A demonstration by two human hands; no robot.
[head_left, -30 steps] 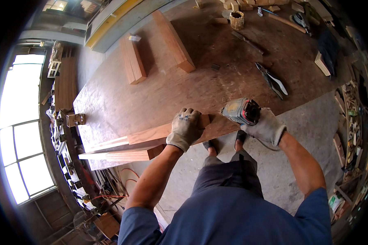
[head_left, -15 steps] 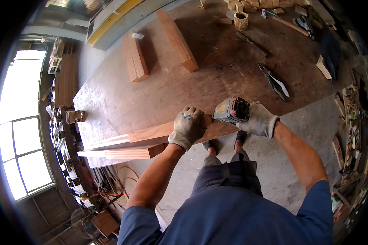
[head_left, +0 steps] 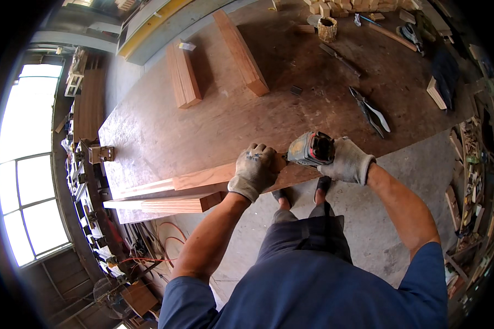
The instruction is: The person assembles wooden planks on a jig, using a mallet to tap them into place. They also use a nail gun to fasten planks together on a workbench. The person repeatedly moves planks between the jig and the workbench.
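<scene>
My left hand (head_left: 253,171), in a pale work glove, is wrapped over a long wooden beam (head_left: 206,176) near its right end, pressing it on the table's front edge. In my gloved right hand (head_left: 350,160) is a cordless drill (head_left: 308,149) with a worn grey, yellow and red body. Its nose points left, at the end of the beam beside my left fingers. The exact contact at the tip is too small to make out. A second wooden beam (head_left: 181,204) lies just nearer to me, its end by my left wrist.
Two more beams (head_left: 240,55) (head_left: 184,74) lie farther back on the brown table (head_left: 148,137). Pliers (head_left: 370,112), a chisel-like tool (head_left: 340,59), a round pot (head_left: 327,30) and small wood blocks (head_left: 357,6) are at the back right. Orange hoses (head_left: 173,230) hang at the lower left.
The whole view has shifted very slightly. Both hands and the drill keep practically the same position at the beam's end.
</scene>
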